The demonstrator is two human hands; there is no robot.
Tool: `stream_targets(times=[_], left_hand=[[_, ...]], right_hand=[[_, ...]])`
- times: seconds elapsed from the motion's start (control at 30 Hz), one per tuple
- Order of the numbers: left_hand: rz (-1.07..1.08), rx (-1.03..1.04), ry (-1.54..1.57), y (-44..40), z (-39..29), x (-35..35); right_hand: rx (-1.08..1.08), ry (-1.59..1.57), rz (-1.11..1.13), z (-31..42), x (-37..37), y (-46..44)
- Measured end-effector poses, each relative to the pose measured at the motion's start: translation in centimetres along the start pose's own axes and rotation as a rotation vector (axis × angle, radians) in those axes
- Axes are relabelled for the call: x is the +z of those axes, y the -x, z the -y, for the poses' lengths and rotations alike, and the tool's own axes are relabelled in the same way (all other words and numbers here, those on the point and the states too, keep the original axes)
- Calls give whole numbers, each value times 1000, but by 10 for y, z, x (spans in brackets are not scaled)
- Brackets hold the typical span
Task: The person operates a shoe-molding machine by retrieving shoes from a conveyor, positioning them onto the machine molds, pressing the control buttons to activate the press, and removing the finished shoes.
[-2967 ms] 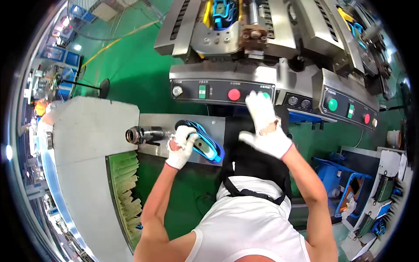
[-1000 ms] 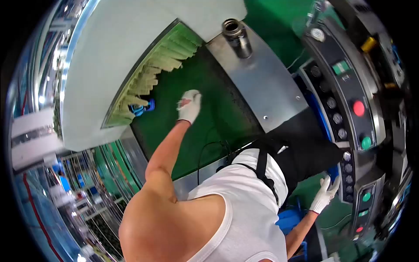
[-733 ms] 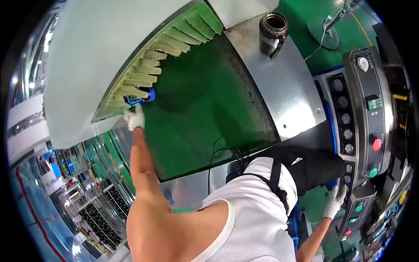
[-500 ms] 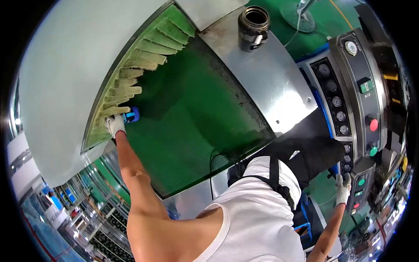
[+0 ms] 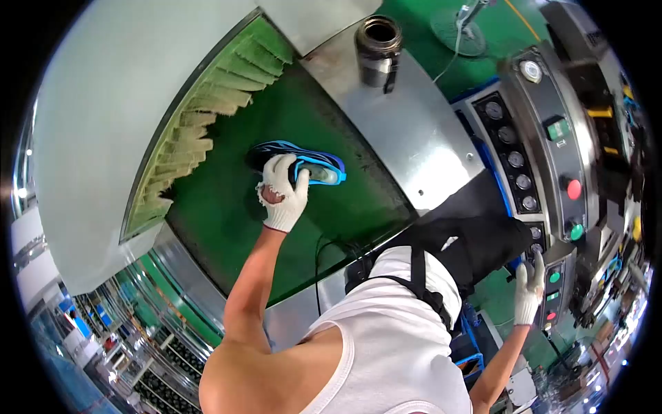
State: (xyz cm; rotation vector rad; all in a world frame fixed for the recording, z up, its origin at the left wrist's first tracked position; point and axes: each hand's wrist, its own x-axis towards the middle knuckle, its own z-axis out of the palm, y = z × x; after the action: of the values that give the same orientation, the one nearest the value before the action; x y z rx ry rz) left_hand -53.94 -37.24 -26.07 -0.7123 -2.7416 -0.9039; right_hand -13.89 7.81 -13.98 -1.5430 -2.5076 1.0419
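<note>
My left hand (image 5: 283,192), in a worn white glove with a hole, grips a blue and black shoe (image 5: 321,171) by its upper near the opening. The shoe is over the green belt (image 5: 331,214), its pale inside facing up. My right hand (image 5: 527,290), also gloved, has its fingers apart beside the small panel of knobs at the right; nothing shows in it.
Green-yellow strips (image 5: 183,148) hang from the opening of the pale machine housing (image 5: 103,124). A dark metal flask (image 5: 378,55) stands on the steel ledge (image 5: 420,124). Control panels with gauges, red and green buttons (image 5: 574,189) line the right. A black cable lies near my waist.
My left hand has moved from the hanging strips toward the middle of the belt, bringing the shoe out into view. My right hand has stayed near the small panel, and the view has shifted slightly.
</note>
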Motion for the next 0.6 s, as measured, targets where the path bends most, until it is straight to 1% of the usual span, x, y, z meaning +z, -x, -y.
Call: stream_targets(times=[0.03,0.07,0.1,0.13,0.17,0.2,0.23,0.27,0.3,0.33,0.37,0.4,0.43,0.5,0.53,0.57,0.6], left_hand=[[15,48,70,-9,0,11],[40,97,20,-20,7,22],[65,77,-18,-32,-4,22],[90,137,12,-43,-21,16],[119,200,43,-50,-40,11],[141,230,90,-49,-62,13],[207,271,112,-50,-94,13],[257,351,218,-50,-128,13],[303,383,265,-49,-169,12],[366,428,342,-50,-203,18],[414,555,394,-52,-238,22],[486,620,479,-49,-271,27],[555,692,561,-47,-302,33],[659,879,682,-51,-358,46],[735,1014,701,-51,-400,41],[815,1127,806,-48,-427,47],[829,1209,848,-48,-459,42]], right_hand=[[-169,-154,1,12,13,-1],[-180,-115,33,56,19,4],[-120,-233,103,67,28,2],[-138,-326,132,102,38,9],[-200,-252,185,133,42,14],[-363,-246,195,146,51,16],[-533,-262,191,155,65,15],[-673,-104,166,165,69,14],[-706,-28,153,166,80,14],[-697,120,108,172,86,18],[-778,197,13,165,93,16],[-796,344,-140,136,131,0],[-488,188,54,157,88,7],[-626,32,-333,109,57,15],[-478,-144,-309,95,30,30],[-349,-326,-264,83,6,50],[-294,-386,-278,53,0,59]])
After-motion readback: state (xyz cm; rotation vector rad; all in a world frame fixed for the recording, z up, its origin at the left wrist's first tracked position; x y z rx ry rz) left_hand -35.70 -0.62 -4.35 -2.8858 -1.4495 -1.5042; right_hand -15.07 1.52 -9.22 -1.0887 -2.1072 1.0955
